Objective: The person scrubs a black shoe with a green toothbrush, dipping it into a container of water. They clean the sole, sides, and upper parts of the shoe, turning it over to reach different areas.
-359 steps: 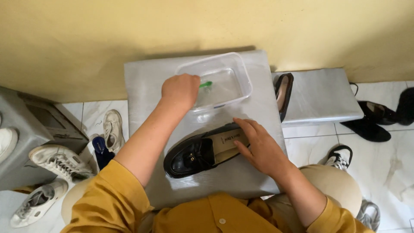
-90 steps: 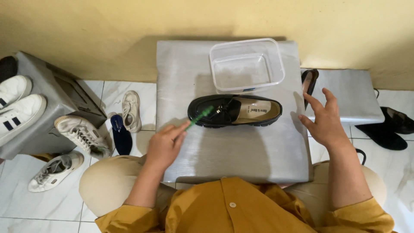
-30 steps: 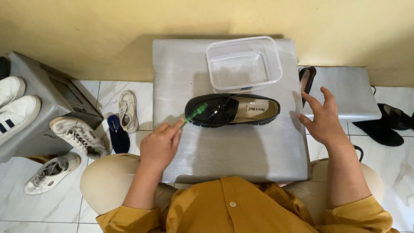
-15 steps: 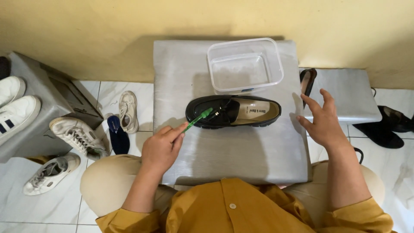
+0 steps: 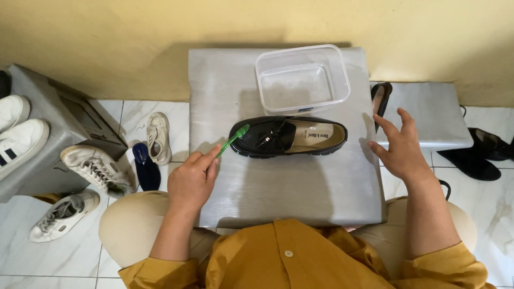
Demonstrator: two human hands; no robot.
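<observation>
Grey, brushed-looking bench (image 5: 278,182) fills the centre of the frame, w/ a yellow wall across the top. A second, lower grey block (image 5: 428,115) sits at the right edge of it, and a grey box (image 5: 59,128) stands at the left of the frame.

Containers: 1 clear plastic tub (image 5: 302,79), upper centre on the bench, appears to hold a little clear water, nothing else visible in it.

Just below the tub, 1 black loafer (image 5: 289,136) lies on its sole, toe pointing left, tan insole showing.

Left hand (image 5: 193,179), lower left of centre, fingers closed round a green toothbrush (image 5: 233,140); the brush head touches the loafer's toe end. Right hand (image 5: 399,150), right of the loafer and apart from it, fingers spread open, holding nothing.

Around: 1 more black shoe (image 5: 380,99) wedged between the bench and the lower block, partly hidden. 2 black shoes (image 5: 479,155) on the tiles at far right. 2 white sneakers (image 5: 16,131) on the grey box at far left. On the floor at left, 3 more pale sneakers (image 5: 96,168) and 1 dark blue sandal (image 5: 144,166). Nothing blocks the loafer from either hand.
</observation>
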